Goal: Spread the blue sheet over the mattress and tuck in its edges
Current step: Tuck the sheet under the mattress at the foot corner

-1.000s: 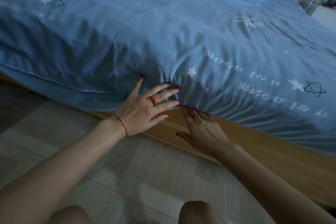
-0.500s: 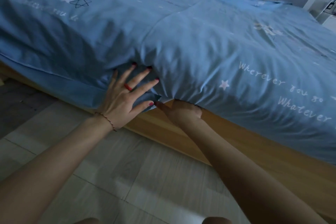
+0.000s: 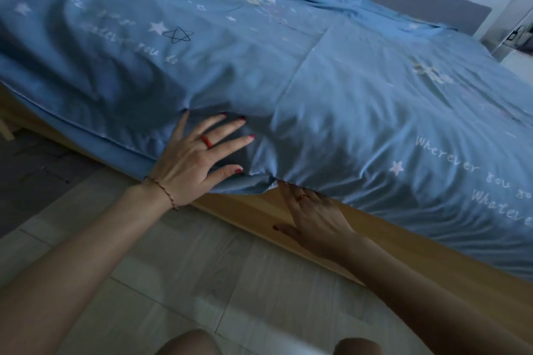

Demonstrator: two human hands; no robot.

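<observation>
Right hand [image 3: 314, 217] has drawn back from under the blue sheet [image 3: 360, 112], fingers now straight; left hand [image 3: 199, 157] still presses flat, so tucking here appears unfinished

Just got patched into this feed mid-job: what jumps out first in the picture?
The blue sheet fills the upper frame, printed with stars and script, draped over the mattress down to the wooden bed frame. At centre the left hand, wearing a red ring, lies flat with spread fingers on the side of the sheet. Just right of it, the right hand reaches to the sheet's lower edge at the frame, fingertips hidden under the fabric.
</observation>
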